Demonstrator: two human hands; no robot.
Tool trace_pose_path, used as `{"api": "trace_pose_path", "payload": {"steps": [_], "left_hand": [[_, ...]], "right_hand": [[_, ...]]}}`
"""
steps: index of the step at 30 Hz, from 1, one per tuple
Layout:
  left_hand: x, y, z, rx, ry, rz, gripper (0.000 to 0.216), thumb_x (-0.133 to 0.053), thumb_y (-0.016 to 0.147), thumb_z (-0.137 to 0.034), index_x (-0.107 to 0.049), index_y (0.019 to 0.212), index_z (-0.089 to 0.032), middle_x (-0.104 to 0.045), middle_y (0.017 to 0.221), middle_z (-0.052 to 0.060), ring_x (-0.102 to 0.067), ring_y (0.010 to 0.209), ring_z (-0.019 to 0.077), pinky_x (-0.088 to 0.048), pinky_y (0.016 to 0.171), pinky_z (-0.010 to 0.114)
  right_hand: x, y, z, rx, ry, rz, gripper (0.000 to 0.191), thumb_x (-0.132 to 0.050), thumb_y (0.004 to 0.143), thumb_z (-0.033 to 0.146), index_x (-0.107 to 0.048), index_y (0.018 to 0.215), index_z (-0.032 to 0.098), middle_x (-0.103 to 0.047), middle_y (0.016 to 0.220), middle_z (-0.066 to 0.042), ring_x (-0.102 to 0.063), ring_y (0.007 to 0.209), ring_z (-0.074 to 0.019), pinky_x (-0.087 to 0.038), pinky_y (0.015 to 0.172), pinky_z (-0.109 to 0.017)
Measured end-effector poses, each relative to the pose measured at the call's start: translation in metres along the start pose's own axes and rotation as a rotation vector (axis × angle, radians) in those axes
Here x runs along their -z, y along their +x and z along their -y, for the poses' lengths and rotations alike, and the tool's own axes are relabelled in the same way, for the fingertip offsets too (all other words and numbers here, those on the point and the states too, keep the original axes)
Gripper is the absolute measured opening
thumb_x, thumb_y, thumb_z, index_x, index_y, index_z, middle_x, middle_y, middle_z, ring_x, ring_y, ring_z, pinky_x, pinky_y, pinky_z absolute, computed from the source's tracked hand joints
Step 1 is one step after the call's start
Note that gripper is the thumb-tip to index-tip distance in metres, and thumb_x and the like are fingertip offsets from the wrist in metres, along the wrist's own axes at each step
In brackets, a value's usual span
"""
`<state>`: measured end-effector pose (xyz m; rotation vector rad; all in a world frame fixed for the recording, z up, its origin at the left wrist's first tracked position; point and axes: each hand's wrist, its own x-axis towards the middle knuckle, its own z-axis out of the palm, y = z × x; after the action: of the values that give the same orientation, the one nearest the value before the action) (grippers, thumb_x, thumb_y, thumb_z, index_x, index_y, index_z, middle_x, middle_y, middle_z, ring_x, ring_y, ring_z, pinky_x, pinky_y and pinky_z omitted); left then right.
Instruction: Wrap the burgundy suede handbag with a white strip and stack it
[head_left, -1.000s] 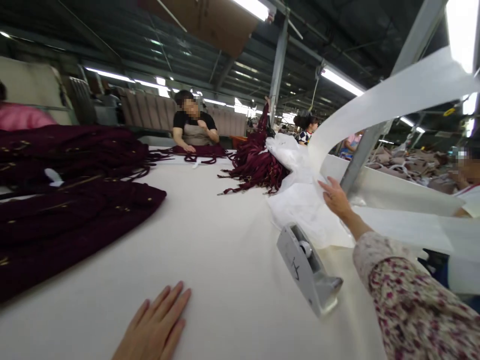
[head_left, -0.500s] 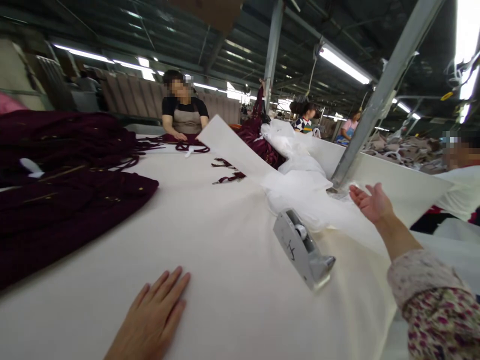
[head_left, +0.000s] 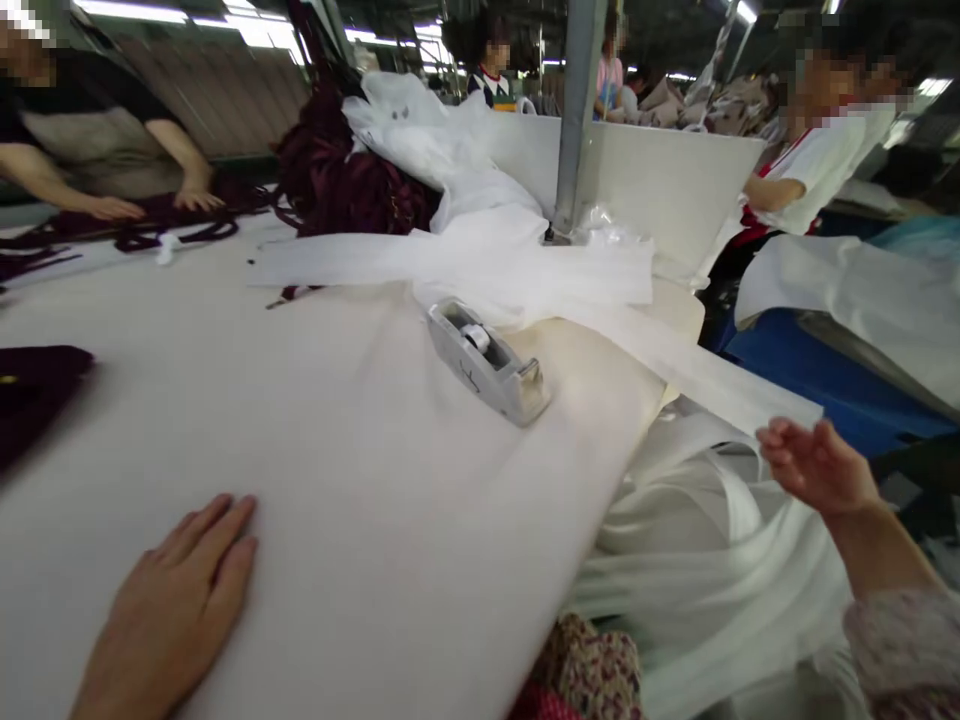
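Observation:
My left hand (head_left: 176, 605) lies flat on the white tabletop (head_left: 352, 540), fingers stretched out and holding nothing. My right hand (head_left: 817, 465) is off the table's right edge, palm turned up. Its fingers are loosely curled, with the thumb apart from them. Beside its fingertips is the end of a white foam strip (head_left: 697, 370); no grip on it shows. This strip runs back to a pile of white foam sheeting (head_left: 480, 255) on the table. A grey tape dispenser (head_left: 487, 360) stands between my hands, in front of the pile.
More white strips (head_left: 720, 520) hang below the right edge. Dark maroon fabric (head_left: 37, 400) lies at left, with a maroon heap (head_left: 345, 170) behind. A metal post (head_left: 574, 120) rises at the back. One co-worker (head_left: 105, 130) handles maroon straps; another (head_left: 810, 170) stands at right.
My view has swung right and down. My right hand has moved right and lower, beyond the table edge, its fingers more curled. My left hand stays flat on the table.

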<state>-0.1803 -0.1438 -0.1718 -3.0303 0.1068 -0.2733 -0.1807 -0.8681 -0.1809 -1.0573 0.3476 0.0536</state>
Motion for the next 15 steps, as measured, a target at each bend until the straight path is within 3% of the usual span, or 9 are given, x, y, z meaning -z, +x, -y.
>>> {"api": "trace_pose_path", "payload": {"steps": [2,4,6,8,11,15], "left_hand": [[0.0,-0.001,0.004,-0.005,0.008,-0.01,0.063,-0.019,0.094,-0.041,-0.044,0.137,-0.003,-0.041,0.144,0.019,-0.034,0.136,0.0318,-0.028,0.111,0.046],[-0.001,-0.003,0.007,-0.005,0.02,-0.025,0.063,-0.021,0.093,-0.041,-0.046,0.136,-0.002,-0.043,0.143,0.02,-0.036,0.134,0.0326,-0.03,0.11,0.046],[-0.002,-0.004,0.01,-0.005,0.029,-0.028,0.062,-0.022,0.093,-0.04,-0.046,0.136,-0.002,-0.043,0.143,0.019,-0.037,0.134,0.0324,-0.031,0.11,0.046],[-0.003,-0.005,0.013,0.008,0.033,-0.029,0.061,-0.023,0.093,-0.04,-0.046,0.137,-0.004,-0.043,0.144,0.018,-0.037,0.135,0.0315,-0.032,0.11,0.046],[-0.007,-0.006,0.017,0.038,0.034,-0.036,0.059,-0.025,0.092,-0.039,-0.047,0.137,-0.007,-0.043,0.145,0.016,-0.038,0.135,0.0306,-0.034,0.108,0.046],[-0.011,-0.011,0.017,0.094,0.014,-0.066,0.056,-0.028,0.092,-0.038,-0.049,0.137,-0.013,-0.044,0.145,0.012,-0.04,0.134,0.0286,-0.036,0.108,0.046]], "right_hand": [[0.019,-0.023,-0.039,-0.126,-0.057,0.024,0.037,-0.065,0.073,0.058,-0.065,0.08,0.021,-0.054,0.08,-0.007,-0.051,0.061,-0.0125,-0.042,0.04,-0.017],[0.02,-0.033,-0.068,-0.237,-0.094,0.158,0.038,-0.067,0.072,0.058,-0.064,0.077,0.021,-0.054,0.078,-0.006,-0.053,0.063,-0.0138,-0.044,0.042,-0.019],[0.001,-0.029,-0.075,-0.28,-0.128,0.292,0.037,-0.068,0.074,0.057,-0.062,0.076,0.02,-0.055,0.075,-0.005,-0.054,0.06,-0.0139,-0.045,0.043,-0.021],[-0.033,-0.012,-0.061,-0.22,-0.184,0.33,0.032,-0.07,0.075,0.05,-0.062,0.079,0.02,-0.058,0.075,-0.005,-0.056,0.058,-0.013,-0.048,0.045,-0.022],[-0.096,0.041,-0.019,0.018,-0.289,0.204,0.03,-0.071,0.077,0.042,-0.063,0.095,0.02,-0.065,0.091,-0.007,-0.063,0.071,-0.0144,-0.055,0.06,-0.025],[-0.165,0.126,0.028,0.291,-0.547,-0.216,0.046,-0.067,0.075,0.051,-0.058,0.11,0.023,-0.063,0.109,-0.008,-0.064,0.089,-0.0179,-0.058,0.065,-0.027]]}}
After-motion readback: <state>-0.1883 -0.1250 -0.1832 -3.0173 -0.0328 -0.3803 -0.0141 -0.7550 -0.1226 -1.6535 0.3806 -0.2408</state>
